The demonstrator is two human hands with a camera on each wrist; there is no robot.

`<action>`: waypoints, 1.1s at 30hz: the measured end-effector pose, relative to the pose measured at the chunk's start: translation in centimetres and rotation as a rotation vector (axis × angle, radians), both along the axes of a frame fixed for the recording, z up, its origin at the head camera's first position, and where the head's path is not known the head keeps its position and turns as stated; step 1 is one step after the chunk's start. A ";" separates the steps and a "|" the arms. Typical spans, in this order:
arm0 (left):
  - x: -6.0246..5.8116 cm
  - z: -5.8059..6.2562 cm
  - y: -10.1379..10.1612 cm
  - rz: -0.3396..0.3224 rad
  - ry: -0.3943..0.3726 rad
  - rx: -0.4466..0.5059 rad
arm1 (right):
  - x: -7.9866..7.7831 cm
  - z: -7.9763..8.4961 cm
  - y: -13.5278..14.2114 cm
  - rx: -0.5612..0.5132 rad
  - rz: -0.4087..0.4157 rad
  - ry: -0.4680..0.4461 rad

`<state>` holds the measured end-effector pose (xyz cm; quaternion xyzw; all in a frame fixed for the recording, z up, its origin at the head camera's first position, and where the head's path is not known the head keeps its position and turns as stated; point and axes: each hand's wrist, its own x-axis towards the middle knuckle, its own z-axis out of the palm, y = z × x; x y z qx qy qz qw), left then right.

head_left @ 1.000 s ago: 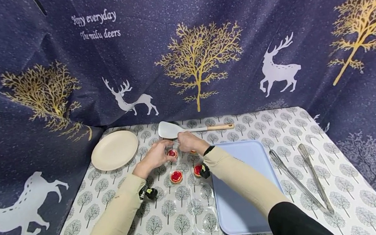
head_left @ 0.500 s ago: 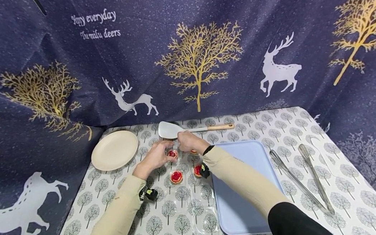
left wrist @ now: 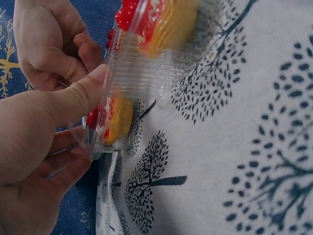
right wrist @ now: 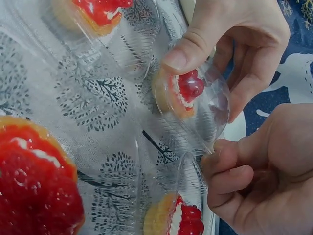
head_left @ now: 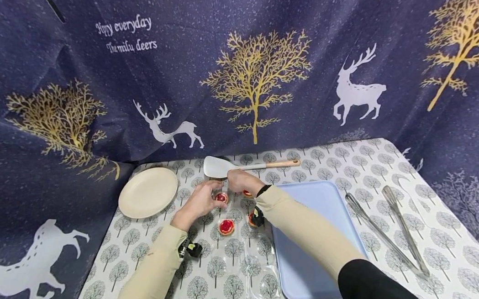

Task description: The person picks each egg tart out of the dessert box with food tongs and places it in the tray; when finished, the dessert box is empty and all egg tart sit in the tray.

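So, left hand [head_left: 199, 200]: I grip the box [left wrist: 146, 73].
Right hand [head_left: 242, 182]: I pinch it too.
Tarts [head_left: 226, 227] inside: hard tugs could smear them.

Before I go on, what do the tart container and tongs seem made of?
The tart container looks like thin, glossy clear plastic: the tarts show through and its edges catch light. The tongs look like metal, judging by their grey sheen.

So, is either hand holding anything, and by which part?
Both hold the clear plastic container: left hand by its far-left corner, right hand pinching its far edge.
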<state>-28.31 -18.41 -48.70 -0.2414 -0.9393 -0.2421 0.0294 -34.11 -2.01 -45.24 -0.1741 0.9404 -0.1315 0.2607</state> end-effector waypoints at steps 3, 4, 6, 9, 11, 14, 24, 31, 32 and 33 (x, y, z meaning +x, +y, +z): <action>0.0 -0.1 -0.1 0.001 0.002 0.003 | 0.1 -0.2 0.0 0.021 0.025 0.010; 0.0 -0.1 -0.1 0.001 0.001 0.005 | 0.1 -0.3 0.0 0.026 0.032 0.011; 0.0 -0.2 -0.1 0.003 -0.002 0.002 | 0.3 -0.3 0.0 0.038 0.045 0.009; 0.0 -0.4 -0.1 0.006 -0.017 -0.001 | 0.4 -0.2 0.0 0.036 0.048 0.025; -0.1 -0.4 -0.1 0.008 -0.025 0.000 | 0.5 -0.1 0.1 0.036 0.050 0.048; -0.1 -0.4 -0.1 0.010 -0.036 0.004 | 0.6 0.1 0.2 0.036 0.058 0.074; -0.3 -0.3 -0.1 0.019 -0.053 0.000 | 0.4 0.5 0.4 -0.015 0.065 0.007; -0.1 -0.5 -0.1 0.030 -0.052 0.028 | 0.1 0.2 0.0 0.008 0.012 0.022; -0.1 -0.5 -0.1 0.029 -0.049 0.029 | 0.1 0.2 -0.1 0.009 0.008 0.032; -0.1 -0.5 -0.1 0.028 -0.047 0.029 | 0.2 0.2 -0.1 0.010 0.008 0.045</action>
